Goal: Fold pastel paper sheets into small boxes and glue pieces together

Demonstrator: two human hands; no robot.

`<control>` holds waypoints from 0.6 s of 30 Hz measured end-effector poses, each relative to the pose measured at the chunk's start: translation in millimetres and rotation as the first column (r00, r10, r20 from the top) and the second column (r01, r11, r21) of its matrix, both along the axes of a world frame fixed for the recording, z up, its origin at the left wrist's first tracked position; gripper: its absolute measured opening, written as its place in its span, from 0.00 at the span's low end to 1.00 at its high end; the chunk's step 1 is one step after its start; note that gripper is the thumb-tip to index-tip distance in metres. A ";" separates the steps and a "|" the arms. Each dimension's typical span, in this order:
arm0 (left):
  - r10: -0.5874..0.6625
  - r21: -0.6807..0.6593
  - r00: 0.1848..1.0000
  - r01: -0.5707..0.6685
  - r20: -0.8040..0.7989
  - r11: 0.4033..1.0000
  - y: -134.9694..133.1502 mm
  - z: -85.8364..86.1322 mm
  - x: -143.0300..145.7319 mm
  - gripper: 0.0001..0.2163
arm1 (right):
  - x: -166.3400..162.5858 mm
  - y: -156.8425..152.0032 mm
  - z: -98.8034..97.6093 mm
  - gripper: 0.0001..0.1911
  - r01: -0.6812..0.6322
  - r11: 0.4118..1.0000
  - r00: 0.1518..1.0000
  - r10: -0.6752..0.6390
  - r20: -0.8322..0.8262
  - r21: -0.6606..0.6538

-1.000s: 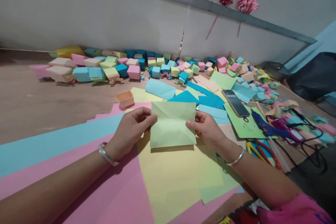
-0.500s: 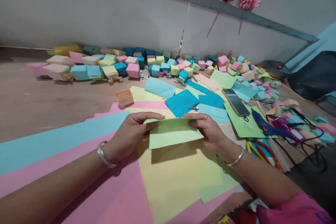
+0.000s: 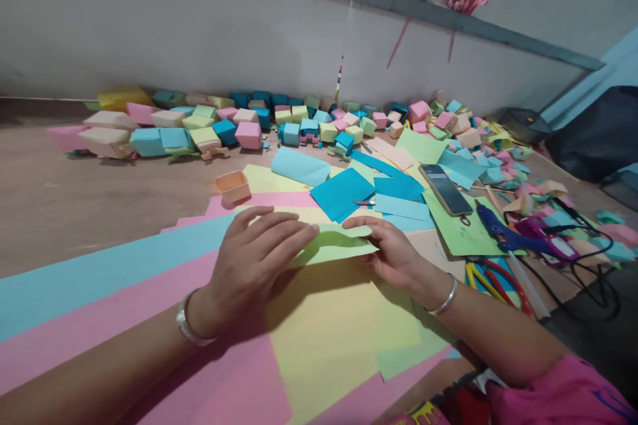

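Note:
A folded light green paper (image 3: 335, 247) lies nearly flat on the large yellow sheet (image 3: 323, 332). My left hand (image 3: 256, 259) rests on its left part with fingers stretched out and pressing down. My right hand (image 3: 393, 252) grips its right edge, thumb on top and fingers underneath. Both wrists wear silver bangles. Wide pink (image 3: 149, 345) and light blue (image 3: 100, 272) sheets lie under my left forearm.
Several folded paper boxes (image 3: 249, 126) line the wall. A small orange open box (image 3: 232, 186) sits ahead. Blue sheets (image 3: 343, 192), a phone (image 3: 443, 189), a blue glue gun (image 3: 503, 234), scissors (image 3: 493, 275) and cables lie at right.
The green paper, held upright a second ago, has been tipped forward and laid down on the yellow sheet. My left hand opened and now lies flat on it.

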State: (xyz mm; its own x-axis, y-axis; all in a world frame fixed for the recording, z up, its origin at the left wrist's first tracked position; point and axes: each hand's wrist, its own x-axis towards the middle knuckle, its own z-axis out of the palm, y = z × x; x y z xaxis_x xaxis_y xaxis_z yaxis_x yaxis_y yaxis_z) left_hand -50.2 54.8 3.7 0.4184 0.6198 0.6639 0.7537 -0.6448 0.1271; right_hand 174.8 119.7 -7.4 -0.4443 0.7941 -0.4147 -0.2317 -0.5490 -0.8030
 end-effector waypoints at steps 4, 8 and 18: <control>0.054 -0.017 0.992 -0.053 0.111 0.998 3.0 -7.7 -2.6 0.09 | 5.8 3.0 2.3 0.18 -0.098 0.990 0.992 0.089 0.095 0.097; 0.243 -0.070 0.941 -0.233 0.237 0.970 6.1 -11.7 -5.1 0.07 | 12.4 4.5 2.2 0.19 -0.032 0.851 0.985 -0.063 0.163 0.524; 0.232 -0.252 0.927 -0.159 0.295 0.955 -1.6 -11.5 2.3 0.10 | 9.4 -1.4 -4.0 0.06 -0.186 0.479 0.906 -0.255 0.338 0.858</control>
